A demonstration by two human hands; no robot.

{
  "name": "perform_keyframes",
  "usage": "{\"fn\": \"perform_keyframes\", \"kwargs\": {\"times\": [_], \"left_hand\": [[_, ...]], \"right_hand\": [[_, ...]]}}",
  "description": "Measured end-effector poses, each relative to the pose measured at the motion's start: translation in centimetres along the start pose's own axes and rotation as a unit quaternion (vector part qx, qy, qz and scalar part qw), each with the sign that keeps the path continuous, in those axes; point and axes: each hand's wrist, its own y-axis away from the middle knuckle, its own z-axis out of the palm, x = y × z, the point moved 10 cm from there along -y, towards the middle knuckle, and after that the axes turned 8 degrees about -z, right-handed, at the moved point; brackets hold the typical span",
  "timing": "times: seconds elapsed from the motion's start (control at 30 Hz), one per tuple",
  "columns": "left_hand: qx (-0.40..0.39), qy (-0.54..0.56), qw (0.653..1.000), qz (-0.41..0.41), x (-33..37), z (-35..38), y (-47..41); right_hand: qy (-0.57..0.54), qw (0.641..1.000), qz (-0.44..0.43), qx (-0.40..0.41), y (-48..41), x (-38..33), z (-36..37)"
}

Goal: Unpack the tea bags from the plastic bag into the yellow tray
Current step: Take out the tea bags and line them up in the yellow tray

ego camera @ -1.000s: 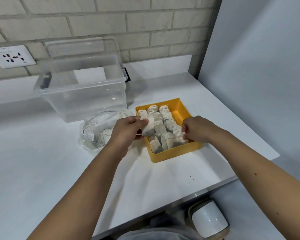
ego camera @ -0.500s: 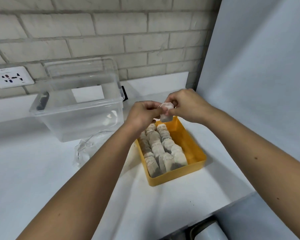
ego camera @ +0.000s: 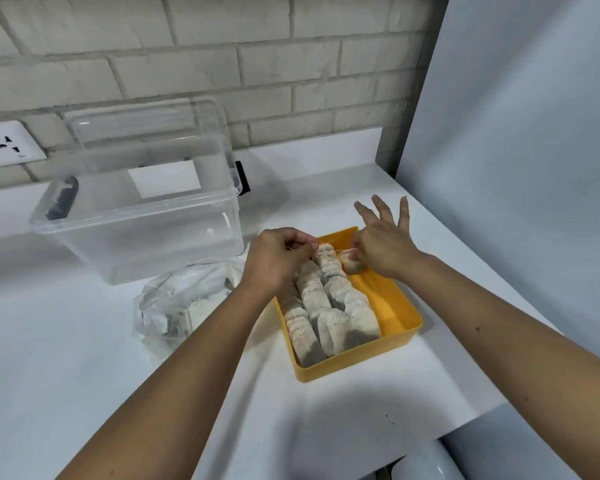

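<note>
The yellow tray [ego camera: 400, 311] sits on the white counter and holds several tea bags [ego camera: 329, 306] in rows. My right hand [ego camera: 381, 242] pinches one tea bag [ego camera: 351, 265] with thumb and forefinger at the tray's far right corner, its other fingers spread. A thin string runs from that bag toward my left hand [ego camera: 278, 259], which hovers over the tray's far left corner with fingers curled, pinching the string. The clear plastic bag [ego camera: 184, 299] lies crumpled left of the tray with a few tea bags inside.
A clear plastic storage box [ego camera: 136, 216] with its lid leaning behind stands at the back left. A wall socket [ego camera: 4, 145] is on the brick wall. A pale panel [ego camera: 520, 133] bounds the right side. The counter edge runs at the lower right.
Both hands came down from above the tray with the tea bag. The bag now sits at the tray's far right corner, and my right fingers have spread.
</note>
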Motion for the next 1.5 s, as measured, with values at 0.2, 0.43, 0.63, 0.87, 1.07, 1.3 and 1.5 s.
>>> {"fn": "perform_keyframes", "kwargs": {"times": [0.2,0.43,0.63,0.87,1.07,1.3,1.5], "left_hand": [[0.013,-0.043,0.998,0.036,0.9,-1.0,0.7],[0.028,0.003,0.998,0.05,1.1,-4.5,2.6],[0.066,0.016,0.998,0.003,-1.9,-11.0,4.4],[0.066,-0.08,0.994,-0.033,-5.3,-12.7,6.0],[0.038,-0.364,0.93,-0.024,-9.3,-9.6,4.6],[0.078,-0.494,0.866,-0.017,-10.6,-8.6,4.3],[0.06,-0.435,0.898,-0.02,-9.8,-9.4,5.3]], "right_hand": [[0.051,0.996,0.054,0.05,-0.8,0.8,-0.3],[0.03,0.994,0.08,0.069,-1.0,1.2,0.0],[-0.002,0.977,0.054,0.207,0.8,-2.0,-4.9],[-0.221,0.952,-0.092,0.188,2.3,-13.1,-7.2],[-0.133,0.969,-0.19,0.081,1.8,-19.9,-3.8],[-0.094,0.981,-0.154,0.072,1.2,-19.3,-3.7],[-0.12,0.977,-0.163,0.072,1.4,-20.1,-3.9]]}}
